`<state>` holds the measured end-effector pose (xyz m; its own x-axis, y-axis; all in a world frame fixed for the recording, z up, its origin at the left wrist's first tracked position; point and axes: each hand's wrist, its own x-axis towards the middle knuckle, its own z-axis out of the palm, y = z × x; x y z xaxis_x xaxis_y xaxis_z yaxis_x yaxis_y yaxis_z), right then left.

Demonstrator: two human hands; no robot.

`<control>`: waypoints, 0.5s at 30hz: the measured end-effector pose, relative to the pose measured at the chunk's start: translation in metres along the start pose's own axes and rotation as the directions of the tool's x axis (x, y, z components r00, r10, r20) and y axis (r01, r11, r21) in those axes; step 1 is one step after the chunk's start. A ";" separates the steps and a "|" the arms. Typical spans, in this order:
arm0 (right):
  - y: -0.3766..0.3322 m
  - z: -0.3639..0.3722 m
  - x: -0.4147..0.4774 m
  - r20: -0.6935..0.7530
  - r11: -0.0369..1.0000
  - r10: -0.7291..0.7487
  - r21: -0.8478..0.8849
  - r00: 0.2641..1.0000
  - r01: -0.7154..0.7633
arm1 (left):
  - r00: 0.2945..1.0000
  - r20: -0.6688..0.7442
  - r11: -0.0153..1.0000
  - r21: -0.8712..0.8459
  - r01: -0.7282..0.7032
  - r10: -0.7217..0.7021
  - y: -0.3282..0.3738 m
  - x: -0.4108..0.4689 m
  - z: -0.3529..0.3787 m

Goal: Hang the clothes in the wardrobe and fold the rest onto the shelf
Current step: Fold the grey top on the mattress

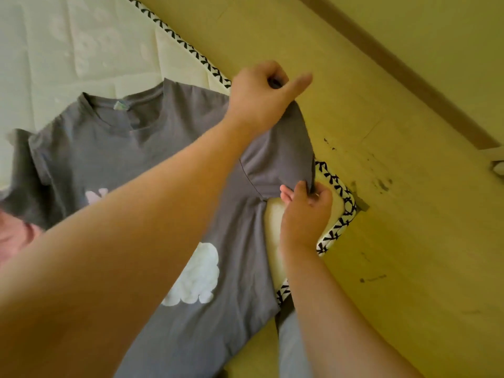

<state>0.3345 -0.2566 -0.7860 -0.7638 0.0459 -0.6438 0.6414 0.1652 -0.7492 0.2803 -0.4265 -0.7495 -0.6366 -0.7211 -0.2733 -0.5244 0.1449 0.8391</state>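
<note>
Grey T-shirt [152, 165] spread flat on a mattress [68, 50], both hands on its one sleeve [275, 162].

At the far left edge lies a pink shape [11, 236], too blurred to identify, touching the shirt's other sleeve. The shirt lies front up on the white quilted mattress, collar toward the top, a white cloud print [196, 276] on its chest. The left hand [259, 96] is curled into a fist gripping the sleeve's upper edge, lifting it off the mattress near the corner. Just below, the right hand [306, 211] pinches the sleeve's hem between thumb and fingers. The mattress's black-and-white patterned trim [338, 208] rounds the corner just beside that hand, with yellow floor [381, 241] beyond to the right.
</note>
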 end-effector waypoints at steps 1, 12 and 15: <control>0.004 -0.004 -0.014 0.035 0.989 -0.103 -0.104 0.994 0.106 | 0.989 -0.106 0.982 -0.170 0.080 -0.099 -0.003 -0.018 -0.013; 0.096 -0.026 -0.063 0.706 0.601 -0.205 -0.456 0.678 0.656 | 0.486 -0.419 0.634 -0.381 0.673 -0.767 -0.154 -0.145 -0.084; 0.092 -0.023 -0.052 0.660 0.577 -0.119 -0.562 0.742 0.593 | 0.508 -0.457 0.545 0.057 0.836 -0.731 -0.161 -0.136 -0.087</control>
<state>0.4321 -0.2215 -0.8178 -0.5952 -0.6358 -0.4914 -0.1233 0.6766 -0.7260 0.5012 -0.4107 -0.8063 0.3180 -0.7813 -0.5370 -0.8508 -0.4852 0.2020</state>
